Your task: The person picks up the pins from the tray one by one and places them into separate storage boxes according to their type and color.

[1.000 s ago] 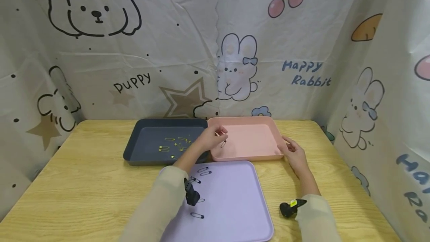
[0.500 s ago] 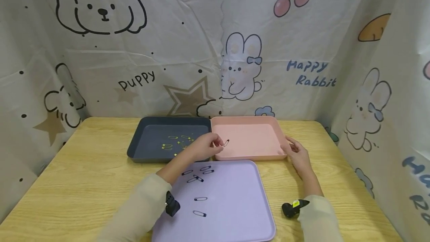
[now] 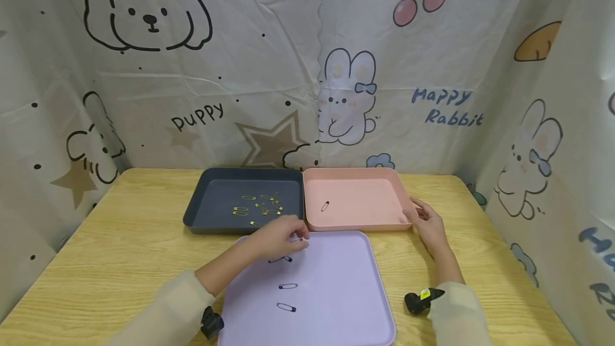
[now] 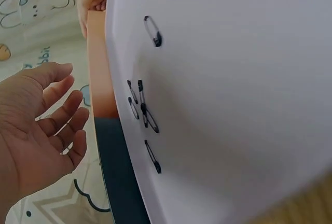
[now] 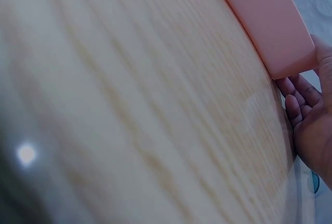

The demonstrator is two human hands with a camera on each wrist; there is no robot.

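My left hand [image 3: 281,236] hovers over the far edge of the lavender tray [image 3: 341,287], fingers loosely bent with nothing between them in the left wrist view. Near its fingertips, partly hidden by the hand, lie several black-capped safety pins [image 4: 157,40], spread along the tray's left side. A single safety pin [image 3: 325,206] rests inside the pink tray [image 3: 360,196]. At that tray's right near corner, my right hand [image 3: 431,228] grips the wall, thumb over the rim and fingers curled on the outside, as the right wrist view [image 5: 311,125] confirms.
Left of the pink tray and right against it stands a dark grey tray [image 3: 211,202] with several yellow safety pins [image 3: 241,209] in it. All three trays sit on a wooden table [image 3: 120,260]. A printed cloth [image 3: 269,68] hangs behind and at both sides.
My left hand has drawn back from over the pink tray to above the lavender tray's far edge. The pin in the pink tray and the right hand have stayed put.
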